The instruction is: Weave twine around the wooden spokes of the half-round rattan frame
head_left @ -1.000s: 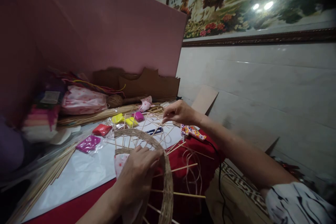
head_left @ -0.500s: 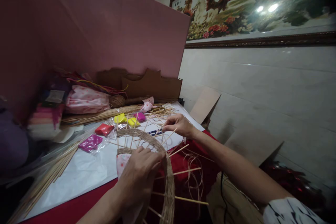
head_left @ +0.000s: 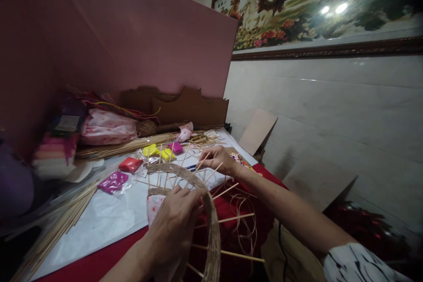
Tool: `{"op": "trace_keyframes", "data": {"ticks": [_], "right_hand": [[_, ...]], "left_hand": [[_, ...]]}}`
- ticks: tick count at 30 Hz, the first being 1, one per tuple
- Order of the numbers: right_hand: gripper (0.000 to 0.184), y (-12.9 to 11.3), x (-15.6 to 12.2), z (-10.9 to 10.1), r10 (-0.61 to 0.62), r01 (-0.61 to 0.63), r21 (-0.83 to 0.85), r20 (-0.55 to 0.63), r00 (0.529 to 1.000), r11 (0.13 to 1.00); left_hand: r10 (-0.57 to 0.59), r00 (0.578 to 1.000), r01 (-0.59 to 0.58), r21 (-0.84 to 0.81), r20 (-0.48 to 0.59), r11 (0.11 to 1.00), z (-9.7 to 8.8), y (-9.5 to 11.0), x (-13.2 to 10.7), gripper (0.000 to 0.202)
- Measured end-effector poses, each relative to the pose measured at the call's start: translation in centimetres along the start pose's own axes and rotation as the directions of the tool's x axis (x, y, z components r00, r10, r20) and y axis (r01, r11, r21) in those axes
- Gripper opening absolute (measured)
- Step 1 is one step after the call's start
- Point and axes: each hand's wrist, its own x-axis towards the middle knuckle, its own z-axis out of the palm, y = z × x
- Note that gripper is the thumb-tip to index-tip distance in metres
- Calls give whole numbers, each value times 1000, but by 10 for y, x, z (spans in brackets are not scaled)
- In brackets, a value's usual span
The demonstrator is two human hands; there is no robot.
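Observation:
A round basket frame of woven twine (head_left: 213, 229), with thin wooden sticks (head_left: 243, 255) jutting outward through its rim, stands close in front of me. My left hand (head_left: 176, 218) is closed on its near inner side and covers part of the band. Pink dotted cloth (head_left: 154, 207) shows beside that hand, inside the ring. Beyond the upper rim, my right hand (head_left: 216, 159) has its fingers pinched together right by the upper end of one stick. What they pinch is too small to make out. Loose loops of thin cord (head_left: 244, 224) hang at the right of the ring.
On the white sheet (head_left: 102, 220) lie red (head_left: 131, 164), purple (head_left: 113, 182) and yellow packets (head_left: 150, 150). Bundled sticks (head_left: 69, 211) lie at left. Behind are a twine ball (head_left: 146, 128) and cardboard (head_left: 191, 108). A red cloth (head_left: 228, 229) covers the table.
My right hand has moved slightly left along the rim, past the stick, uncovering small colourful pieces behind its wrist. My left hand keeps its hold on the basket frame.

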Motion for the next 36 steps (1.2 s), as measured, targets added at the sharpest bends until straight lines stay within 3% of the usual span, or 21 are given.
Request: {"op": "trace_keyframes", "data": {"ticks": [8,14,24,31,36], "right_hand": [[19,-4,1,-6,-48,44,-112,-38,998,993],[18,-4,3,-4,-117,109,-87,-82,990,990],[21,-6,2,9,-74,73,-30,-56,996,997],[17,1,1,0,-63,56,-93,-79,995,994],[16,-1,0,-2,-69,58,-130,-82,994,990]], "left_hand": [[-22,1000,22,-15,-1,1000,3,-3,-1,30],[1,999,0,-12,38,1000,1,-2,-2,33],[-4,999,4,-7,35,1000,4,-4,-3,36],[-27,1000,27,-17,14,999,5,-5,-4,43],[-17,998,17,13,57,1000,6,-7,-5,54]]}}
